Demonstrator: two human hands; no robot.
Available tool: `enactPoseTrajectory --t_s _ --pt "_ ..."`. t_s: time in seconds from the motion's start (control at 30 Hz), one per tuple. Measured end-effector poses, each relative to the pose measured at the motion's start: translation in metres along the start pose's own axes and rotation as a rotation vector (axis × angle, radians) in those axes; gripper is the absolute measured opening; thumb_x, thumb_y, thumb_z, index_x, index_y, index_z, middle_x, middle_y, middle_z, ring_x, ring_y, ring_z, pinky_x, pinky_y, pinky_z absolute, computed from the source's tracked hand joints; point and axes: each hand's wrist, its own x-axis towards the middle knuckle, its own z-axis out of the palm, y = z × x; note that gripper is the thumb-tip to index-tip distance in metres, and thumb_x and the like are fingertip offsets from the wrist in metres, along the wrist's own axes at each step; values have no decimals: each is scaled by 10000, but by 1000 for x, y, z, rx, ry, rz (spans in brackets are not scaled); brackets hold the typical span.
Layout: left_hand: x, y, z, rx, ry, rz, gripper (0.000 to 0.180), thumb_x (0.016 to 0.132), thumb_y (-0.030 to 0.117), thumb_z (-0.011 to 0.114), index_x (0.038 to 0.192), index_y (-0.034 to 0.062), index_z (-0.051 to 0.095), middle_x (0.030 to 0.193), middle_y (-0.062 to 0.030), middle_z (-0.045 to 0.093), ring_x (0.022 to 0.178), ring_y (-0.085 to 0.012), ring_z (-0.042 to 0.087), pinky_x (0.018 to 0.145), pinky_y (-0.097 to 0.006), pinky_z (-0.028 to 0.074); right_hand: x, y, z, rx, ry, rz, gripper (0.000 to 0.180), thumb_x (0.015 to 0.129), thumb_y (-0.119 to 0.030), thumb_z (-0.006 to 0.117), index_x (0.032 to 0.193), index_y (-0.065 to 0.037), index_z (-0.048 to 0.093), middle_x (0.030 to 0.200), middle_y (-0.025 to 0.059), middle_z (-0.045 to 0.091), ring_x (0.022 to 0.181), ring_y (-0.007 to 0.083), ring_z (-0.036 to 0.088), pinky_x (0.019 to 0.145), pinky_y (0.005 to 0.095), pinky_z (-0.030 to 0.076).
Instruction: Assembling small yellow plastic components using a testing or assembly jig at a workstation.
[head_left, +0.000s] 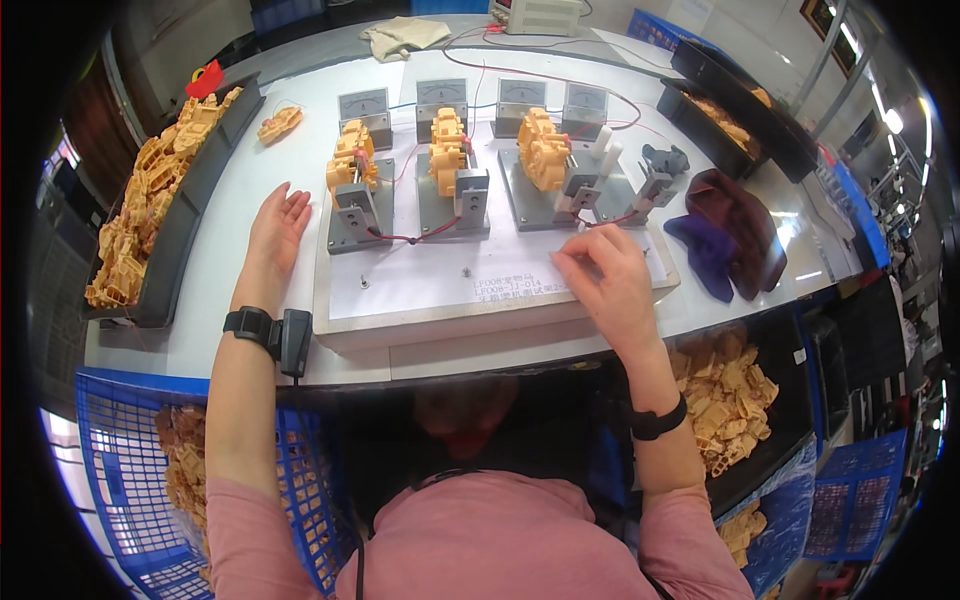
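Blue crate (130,470) (edge-cropped), contents half-hidden

Factory test bench: analogue meters (441,98) wired to clamp fixtures (452,200), trays of orange plastic parts (135,210), blue crates (120,440) stacked beneath.

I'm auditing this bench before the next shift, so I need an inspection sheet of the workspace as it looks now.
Surface: white table carrying a white test board with three grey fixtures.
Job's things: orange plastic parts clamped in the left fixture, middle fixture and right fixture; four meters behind them.
Clutter: one loose orange part, dark red cloth, beige cloth.
Grippers: left hand open, flat on the table; right hand pinched over the board, anything held cannot be told.
Cables: red wires between fixtures and meters.
Surroundings: black tray of orange parts at left, black trays at right, blue crates below.
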Motion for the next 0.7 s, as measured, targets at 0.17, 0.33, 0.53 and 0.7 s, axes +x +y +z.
enactPoseTrajectory --t_s 0.17,0.33,0.53,0.7 --pt "3 -1 -5 23 -27 14 474 1019 242 535 1395 -13 398 1242 -164 489 1179 -248 544 1029 -356 489 0 -1 1 3 10 -5 104 808 -116 738 817 -56 652 814 52 600 796 264 578 737 375 448" --pt "-2 0 2 19 -14 7 473 1006 224 556 1388 -15 414 1241 -157 498 1180 -240 541 1030 -348 479 -2 -2 1 -34 30 -6 112 816 -118 728 811 -54 636 804 61 588 794 270 573 733 375 446" --pt "1 -1 -3 26 -18 11 459 1018 238 539 1385 -4 411 1231 -161 494 1172 -248 550 1019 -357 496 -2 -4 1 -18 15 4 113 829 -127 716 827 -52 630 805 64 588 798 272 575 733 379 445" --pt "0 -1 -2 16 -19 13 456 1011 235 552 1376 -5 421 1231 -161 497 1167 -253 555 1015 -360 498 -3 -3 1 -22 21 8 118 828 -130 719 831 -53 630 808 61 592 800 269 577 730 380 443"
